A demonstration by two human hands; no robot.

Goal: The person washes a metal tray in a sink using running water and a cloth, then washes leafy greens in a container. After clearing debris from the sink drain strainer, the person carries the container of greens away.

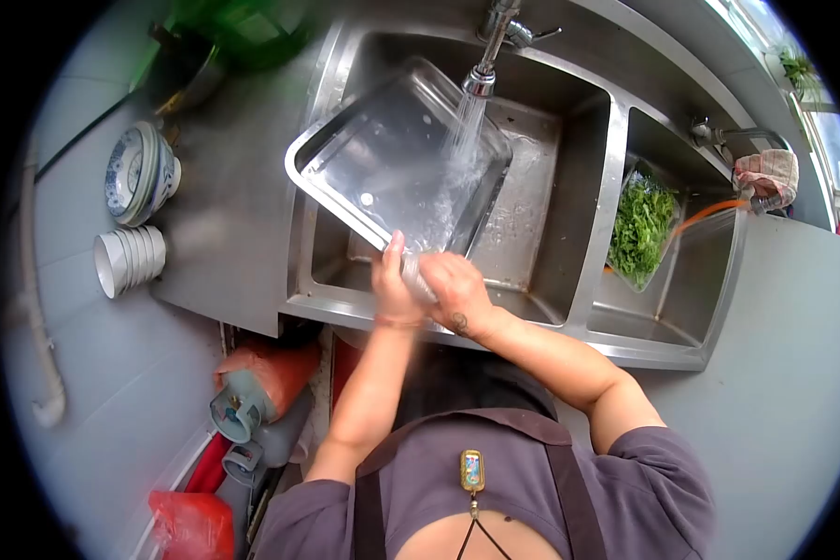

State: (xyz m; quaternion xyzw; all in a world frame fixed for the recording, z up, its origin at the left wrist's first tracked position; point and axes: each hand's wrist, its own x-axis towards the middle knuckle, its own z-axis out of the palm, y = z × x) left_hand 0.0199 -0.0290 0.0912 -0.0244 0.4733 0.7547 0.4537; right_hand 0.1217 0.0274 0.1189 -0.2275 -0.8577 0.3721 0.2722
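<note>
Grey steel counter (224,224) runs around a double sink, with pale wall tiles on the left and a window strip at the far right. Of the two basins, the larger left basin (532,187) takes up the middle of the view, and a narrow steel divider separates it from the right basin (681,280), where a clear bag of green leaves (641,224) leans against the divider side and an orange hose (709,215) curves down from the right rim. Over the left basin a big rectangular steel tray (383,159) is held tilted, its far corner raised toward the back wall and its left rim jutting out over the counter edge, so little free room is left between tray and basin walls. Water falls from the tap (483,70) onto the tray's right half. Both hands meet at the tray's near edge: the left hand (394,285) has its fingers closed around the rim, thumb pointing up, and the right hand (453,289) grips the same edge just beside it, fingers curled tight. On the counter to the left, well apart from the tray, stand a stack of patterned plates (138,173) and a stack of white bowls (126,261), close to the counter's left edge.
</note>
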